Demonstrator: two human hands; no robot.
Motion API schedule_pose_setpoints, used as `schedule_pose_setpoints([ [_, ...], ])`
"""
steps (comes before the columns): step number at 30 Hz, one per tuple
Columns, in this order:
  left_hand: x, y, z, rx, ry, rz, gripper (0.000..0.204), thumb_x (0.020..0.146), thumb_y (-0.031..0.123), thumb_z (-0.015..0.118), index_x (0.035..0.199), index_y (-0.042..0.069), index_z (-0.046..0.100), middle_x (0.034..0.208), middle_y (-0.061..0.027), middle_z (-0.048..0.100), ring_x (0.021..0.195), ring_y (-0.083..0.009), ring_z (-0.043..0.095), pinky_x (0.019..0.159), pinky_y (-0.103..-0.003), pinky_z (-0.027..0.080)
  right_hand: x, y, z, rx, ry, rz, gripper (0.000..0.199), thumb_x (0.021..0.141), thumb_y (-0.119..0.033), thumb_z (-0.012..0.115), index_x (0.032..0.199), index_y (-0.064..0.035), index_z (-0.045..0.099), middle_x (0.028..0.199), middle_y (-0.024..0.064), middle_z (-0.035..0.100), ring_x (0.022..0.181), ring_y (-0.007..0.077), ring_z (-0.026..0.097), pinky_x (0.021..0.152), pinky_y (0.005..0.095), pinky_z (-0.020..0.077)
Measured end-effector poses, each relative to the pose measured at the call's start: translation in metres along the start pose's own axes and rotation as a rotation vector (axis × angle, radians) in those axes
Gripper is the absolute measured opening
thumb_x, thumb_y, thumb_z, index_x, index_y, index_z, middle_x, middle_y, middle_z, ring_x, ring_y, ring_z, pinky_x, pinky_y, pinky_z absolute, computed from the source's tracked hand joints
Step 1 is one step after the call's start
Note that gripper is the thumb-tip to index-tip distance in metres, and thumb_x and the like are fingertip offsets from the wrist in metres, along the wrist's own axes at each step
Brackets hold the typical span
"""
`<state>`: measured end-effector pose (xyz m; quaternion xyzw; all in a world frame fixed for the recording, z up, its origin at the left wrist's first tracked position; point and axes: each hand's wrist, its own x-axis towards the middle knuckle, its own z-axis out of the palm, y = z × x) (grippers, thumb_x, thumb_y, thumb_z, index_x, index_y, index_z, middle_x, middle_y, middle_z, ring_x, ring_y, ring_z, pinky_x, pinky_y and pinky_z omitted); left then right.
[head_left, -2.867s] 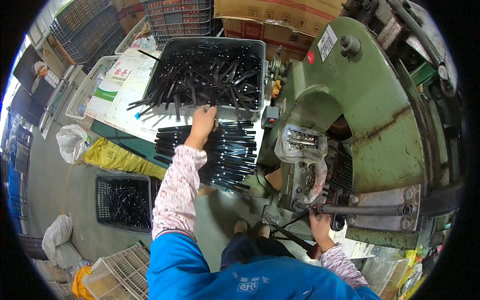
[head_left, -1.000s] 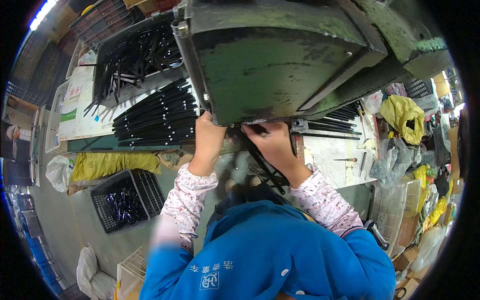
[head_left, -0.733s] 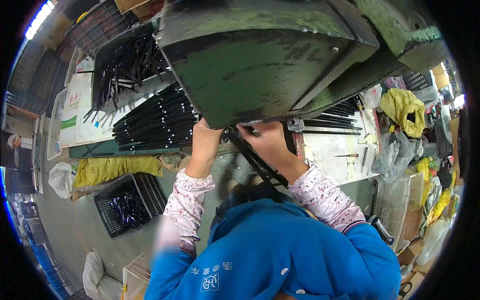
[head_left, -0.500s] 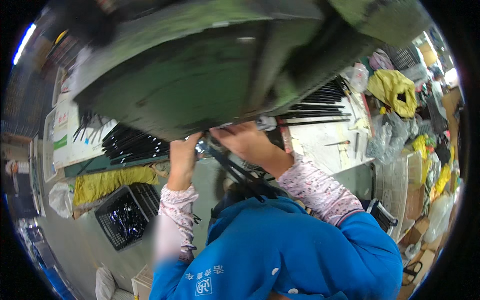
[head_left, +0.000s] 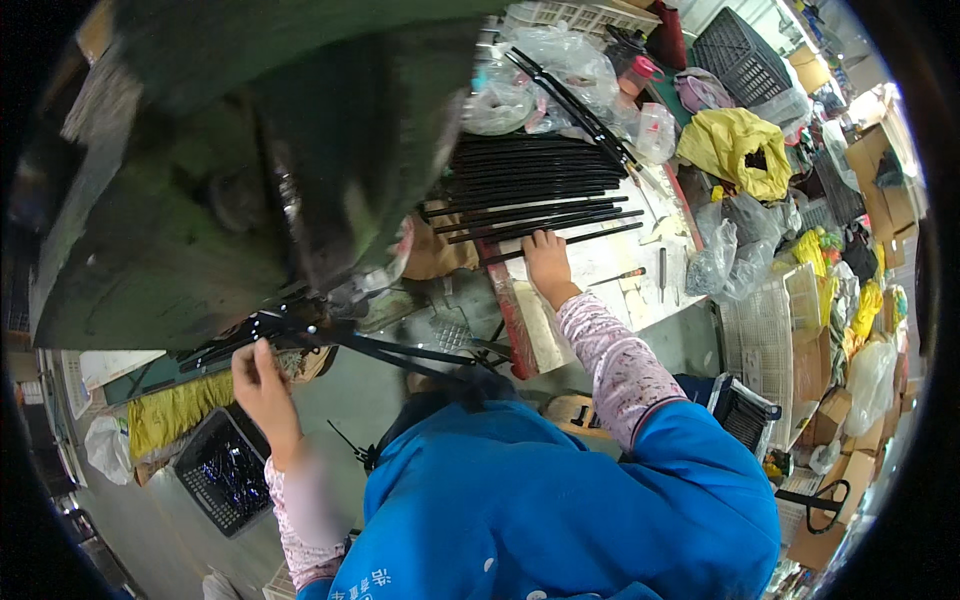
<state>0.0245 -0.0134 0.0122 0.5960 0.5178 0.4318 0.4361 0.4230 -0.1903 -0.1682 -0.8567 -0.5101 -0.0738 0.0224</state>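
My left hand (head_left: 266, 392) is raised at the left, its thumb and fingers closed at the lower edge of a jointed assembly of black tubes (head_left: 405, 350) with shiny rivets. The assembly's long legs reach right toward my body. Part of it is hidden under a large green machine housing (head_left: 165, 220). On the white-topped table to the right, my right hand (head_left: 547, 265) has its fingers closed around a single black tube (head_left: 605, 232). That tube lies nearest me, in front of a row of similar black tubes (head_left: 535, 175).
The green housing blocks the upper left. Screwdriver-like tools (head_left: 662, 275) lie on the table, with plastic bags (head_left: 560, 65) and a yellow sack (head_left: 735, 150) behind. A black crate (head_left: 225, 470) stands on the floor at left; white crates (head_left: 757, 335) and cardboard boxes are at right.
My hands have separated from the assembly at the middle. The left has gone left with it; the right has reached right to the tubes on the table. The view has turned rightward.
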Motion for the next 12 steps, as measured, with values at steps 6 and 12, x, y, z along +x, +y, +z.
schedule_pose_setpoints([
  [6,-0.035,0.026,0.022,-0.180,-0.352,-0.174,0.015,0.092,0.013,0.062,0.093,-0.003,0.063,0.069,-0.0072,0.064,0.052,-0.0110,0.058,0.047,-0.022,0.044,0.010,-0.057,-0.054,0.383,0.164,-0.373,0.029,0.079,-0.005,0.054,0.108,-0.0058,0.057,0.102,0.0127,0.058,0.097,0.0315,0.056,0.084,0.0423,0.0446],
  [12,-0.036,0.025,0.044,-0.614,-0.338,-0.344,0.045,0.091,0.008,0.062,0.131,-0.003,0.044,0.122,-0.0223,0.059,0.099,-0.0316,0.066,0.082,-0.038,0.057,0.018,-0.162,-0.169,0.635,0.174,-0.727,0.042,0.079,-0.008,0.056,0.121,-0.0134,0.057,0.109,0.0107,0.059,0.103,0.0289,0.058,0.089,0.0364,0.0456],
])
